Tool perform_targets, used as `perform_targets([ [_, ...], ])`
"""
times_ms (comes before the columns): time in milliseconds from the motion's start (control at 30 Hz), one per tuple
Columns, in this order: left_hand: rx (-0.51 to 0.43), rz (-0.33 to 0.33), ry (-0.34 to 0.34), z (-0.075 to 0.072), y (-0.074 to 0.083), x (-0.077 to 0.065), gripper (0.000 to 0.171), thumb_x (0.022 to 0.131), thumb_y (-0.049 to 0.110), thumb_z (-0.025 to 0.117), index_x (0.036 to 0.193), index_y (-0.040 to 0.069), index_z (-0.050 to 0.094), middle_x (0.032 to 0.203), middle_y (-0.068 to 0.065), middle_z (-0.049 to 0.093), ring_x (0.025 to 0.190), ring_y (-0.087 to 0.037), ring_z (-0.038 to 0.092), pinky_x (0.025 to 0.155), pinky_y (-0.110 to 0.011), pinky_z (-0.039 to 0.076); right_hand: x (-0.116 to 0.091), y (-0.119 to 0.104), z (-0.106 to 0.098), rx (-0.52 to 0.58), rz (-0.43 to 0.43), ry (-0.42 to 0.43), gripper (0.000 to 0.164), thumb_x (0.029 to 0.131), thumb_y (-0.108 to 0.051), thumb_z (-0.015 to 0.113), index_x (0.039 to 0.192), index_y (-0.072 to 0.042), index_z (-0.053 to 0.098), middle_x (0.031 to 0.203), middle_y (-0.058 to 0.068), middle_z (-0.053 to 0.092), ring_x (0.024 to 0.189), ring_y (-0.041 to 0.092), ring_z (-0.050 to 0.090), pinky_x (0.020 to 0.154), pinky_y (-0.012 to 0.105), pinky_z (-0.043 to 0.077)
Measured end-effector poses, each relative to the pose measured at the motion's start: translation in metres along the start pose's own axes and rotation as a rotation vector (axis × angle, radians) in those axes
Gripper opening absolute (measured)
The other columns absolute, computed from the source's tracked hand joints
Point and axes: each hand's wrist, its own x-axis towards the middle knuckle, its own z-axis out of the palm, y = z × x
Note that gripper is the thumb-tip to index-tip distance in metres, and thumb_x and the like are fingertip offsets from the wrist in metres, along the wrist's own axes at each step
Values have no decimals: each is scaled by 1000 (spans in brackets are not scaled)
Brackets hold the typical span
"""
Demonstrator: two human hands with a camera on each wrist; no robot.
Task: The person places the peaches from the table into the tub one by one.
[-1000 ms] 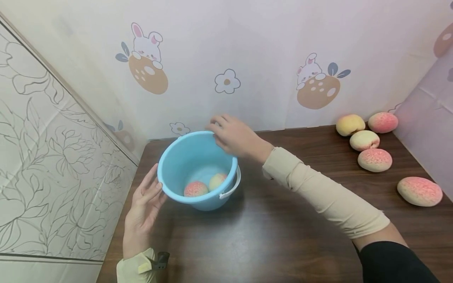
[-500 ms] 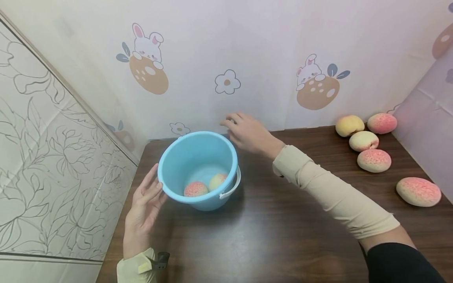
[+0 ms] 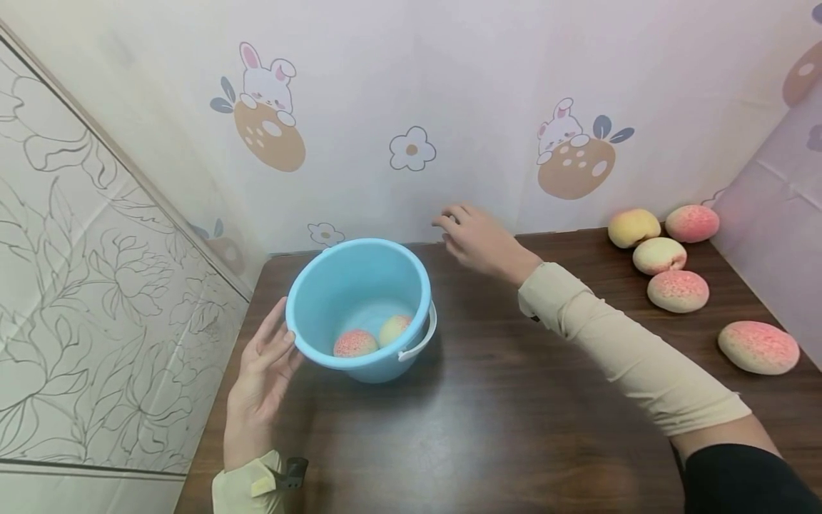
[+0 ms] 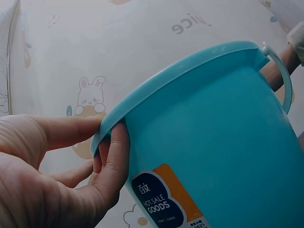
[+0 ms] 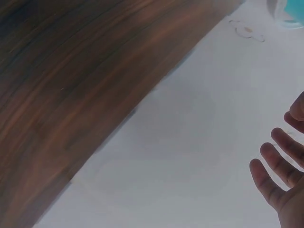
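A light blue bucket (image 3: 359,285) stands on the left part of the table, with two peaches in it: a pink-speckled peach (image 3: 355,343) and a paler peach (image 3: 394,329). My left hand (image 3: 260,378) pinches the bucket's rim at its left side; the left wrist view shows the thumb over the rim (image 4: 156,88) and fingers against the outer wall. My right hand (image 3: 481,241) hangs in the air right of the bucket, near the back wall. In the right wrist view its fingers (image 5: 280,164) are loosely bent and hold nothing.
At the right of the dark wooden table (image 3: 514,414) lie several more peaches, among them a yellow one (image 3: 633,228), a pink one (image 3: 692,223) and a large one (image 3: 759,348) nearer the front. A patterned wall (image 3: 475,107) closes off the back. The bucket's white handle (image 3: 420,343) hangs at its right.
My right hand has moved from over the bucket's far right rim out to the right, away from it. The left hand and the bucket have stayed in place.
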Motion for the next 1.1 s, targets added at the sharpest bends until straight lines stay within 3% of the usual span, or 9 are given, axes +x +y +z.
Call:
perform_targets([
  [1100, 3, 2, -5, -2, -1, 1, 69, 104, -7, 48, 165, 15, 26, 168, -10, 32, 150, -24, 48, 113, -37, 50, -74, 112, -7, -140, 305, -186, 33, 105, -17, 50, 132, -1, 60, 134, 25, 55, 124, 49, 51, 96, 68, 50],
])
